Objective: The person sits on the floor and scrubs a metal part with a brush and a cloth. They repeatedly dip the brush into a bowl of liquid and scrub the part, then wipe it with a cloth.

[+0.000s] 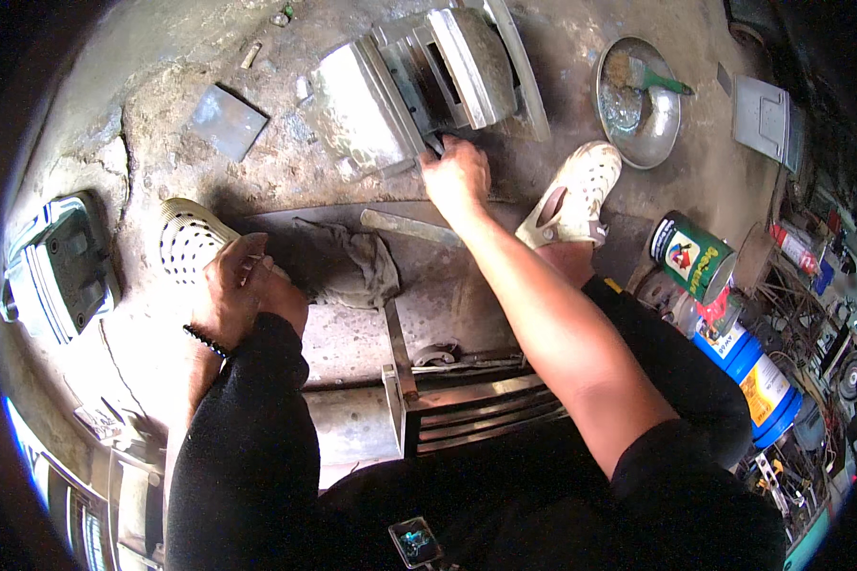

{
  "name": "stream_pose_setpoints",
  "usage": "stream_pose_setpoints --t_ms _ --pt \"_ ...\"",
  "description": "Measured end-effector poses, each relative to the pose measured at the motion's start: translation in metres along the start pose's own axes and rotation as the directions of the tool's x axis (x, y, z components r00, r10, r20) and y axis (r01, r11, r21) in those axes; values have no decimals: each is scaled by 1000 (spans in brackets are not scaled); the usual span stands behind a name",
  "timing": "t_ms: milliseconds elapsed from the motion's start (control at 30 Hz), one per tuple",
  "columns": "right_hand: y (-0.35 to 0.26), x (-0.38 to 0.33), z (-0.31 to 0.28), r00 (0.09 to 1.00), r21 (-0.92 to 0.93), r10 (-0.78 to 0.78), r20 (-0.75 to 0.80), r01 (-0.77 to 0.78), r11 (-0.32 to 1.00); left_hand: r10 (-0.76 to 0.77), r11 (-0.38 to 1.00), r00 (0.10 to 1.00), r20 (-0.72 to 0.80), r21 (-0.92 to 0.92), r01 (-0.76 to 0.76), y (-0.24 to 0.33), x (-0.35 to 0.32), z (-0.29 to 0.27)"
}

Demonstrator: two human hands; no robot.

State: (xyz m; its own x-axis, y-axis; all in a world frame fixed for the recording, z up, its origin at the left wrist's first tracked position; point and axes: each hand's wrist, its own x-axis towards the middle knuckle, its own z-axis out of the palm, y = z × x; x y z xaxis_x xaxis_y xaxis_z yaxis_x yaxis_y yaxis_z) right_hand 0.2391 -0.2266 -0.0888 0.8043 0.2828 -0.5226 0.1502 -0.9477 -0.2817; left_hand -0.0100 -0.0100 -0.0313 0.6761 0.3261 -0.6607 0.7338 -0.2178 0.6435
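Note:
A large silver-grey metal casting (357,105) with rounded sides and a slotted middle lies on the floor ahead of me. My right hand (457,178) reaches to its near edge, fingers curled around a small dark piece (435,144) that is mostly hidden. I cannot make out what that piece is. Down by my left clog (192,238), my left hand (230,285) is closed beside the ankle. A brownish flat piece (245,249) shows at its fingers, its kind unclear. A grey rag (348,266) lies between my feet, near a flat strip (408,226).
At right stand a metal bowl (671,133) holding a green-handled brush (662,82), a green can (692,255) and a blue bucket (767,395). A square metal plate (227,122) lies ahead left. Another metal casting (62,266) sits at far left. My right clog (576,195) is beside the right hand.

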Motion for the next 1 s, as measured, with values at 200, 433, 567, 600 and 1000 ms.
stream_pose_setpoints --t_ms 200,433,567,600,1000 --pt "1 4 -1 1000 15 3 -22 -3 1000 98 995 993 -59 10 -98 -8 1 3" --pt "40 -22 -2 998 -31 28 -51 -30 999 132 990 988 -76 59 -127 -13 4 -1" --pt "86 -59 -3 990 -57 -17 -140 9 998 102 995 990 -93 4 -102 -16 1 4" --pt "91 -65 -6 989 -126 -15 -145 -3 992 81 996 992 -102 -34 -85 -17 0 5" --pt "-13 -106 52 622 -89 -674 399 757 647 69 998 996 -60 12 -69 -1 -5 -4"
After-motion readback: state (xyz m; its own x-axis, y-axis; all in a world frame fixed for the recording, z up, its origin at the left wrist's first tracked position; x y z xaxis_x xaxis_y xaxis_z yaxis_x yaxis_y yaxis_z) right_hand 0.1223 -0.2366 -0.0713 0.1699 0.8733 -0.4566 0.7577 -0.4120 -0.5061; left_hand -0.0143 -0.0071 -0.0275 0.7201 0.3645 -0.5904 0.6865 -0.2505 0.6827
